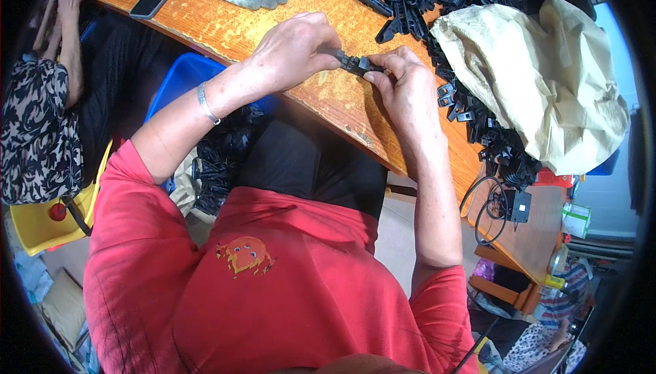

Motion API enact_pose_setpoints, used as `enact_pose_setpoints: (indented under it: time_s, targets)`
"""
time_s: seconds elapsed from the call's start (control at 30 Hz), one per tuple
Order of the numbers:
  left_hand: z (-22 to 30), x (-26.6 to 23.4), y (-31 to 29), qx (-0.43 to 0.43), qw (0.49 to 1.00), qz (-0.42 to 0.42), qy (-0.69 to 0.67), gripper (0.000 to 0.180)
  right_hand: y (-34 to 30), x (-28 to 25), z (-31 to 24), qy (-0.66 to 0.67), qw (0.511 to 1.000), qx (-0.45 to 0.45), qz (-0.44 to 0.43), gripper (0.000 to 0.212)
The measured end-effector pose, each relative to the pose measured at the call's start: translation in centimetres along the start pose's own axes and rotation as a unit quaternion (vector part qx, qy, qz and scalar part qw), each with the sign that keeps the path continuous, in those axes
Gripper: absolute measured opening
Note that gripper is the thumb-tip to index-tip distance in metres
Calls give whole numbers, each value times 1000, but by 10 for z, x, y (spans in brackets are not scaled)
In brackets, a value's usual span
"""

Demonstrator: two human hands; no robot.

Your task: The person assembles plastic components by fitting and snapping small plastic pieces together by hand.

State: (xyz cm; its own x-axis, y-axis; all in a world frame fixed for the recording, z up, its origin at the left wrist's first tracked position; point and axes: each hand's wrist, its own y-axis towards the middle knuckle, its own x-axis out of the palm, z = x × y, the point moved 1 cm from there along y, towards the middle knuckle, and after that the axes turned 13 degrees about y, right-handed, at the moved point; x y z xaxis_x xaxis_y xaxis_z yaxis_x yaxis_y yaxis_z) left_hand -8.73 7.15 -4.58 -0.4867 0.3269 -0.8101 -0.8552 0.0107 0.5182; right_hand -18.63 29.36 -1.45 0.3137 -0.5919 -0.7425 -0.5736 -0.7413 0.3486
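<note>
The left hand (297,46) and right hand (412,83) pinch a narrow, blocky black plastic part (354,64), possibly a clip, between them; its ends are partly hidden by fingers.

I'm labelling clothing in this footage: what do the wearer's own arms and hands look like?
Short, loose red fabric sleeves. The left hand is ungloved, with a slim silver-coloured bracelet just above its wrist. The right hand is ungloved, without a bracelet.
</note>
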Motion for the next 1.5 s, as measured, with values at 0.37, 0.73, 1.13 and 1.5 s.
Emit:
enact_pose_setpoints:
  time_s: [0.37,0.73,1.13,1.5]
  targets:
    - [-3,3,8,-25,999,-3,-32,18,37,4,22,-38,993,-103,-31,20]
    - [-8,8,4,-21,999,19,-32,18,22,8,29,36,995,-90,-11,22]
    - [-7,10,1,-39,998,26,-42,18,29,13,37,46,994,-93,-20,23]
    - [-15,-39,-13,-32,991,-130,-18,23,0,11,-6,3,996,-90,-17,22]
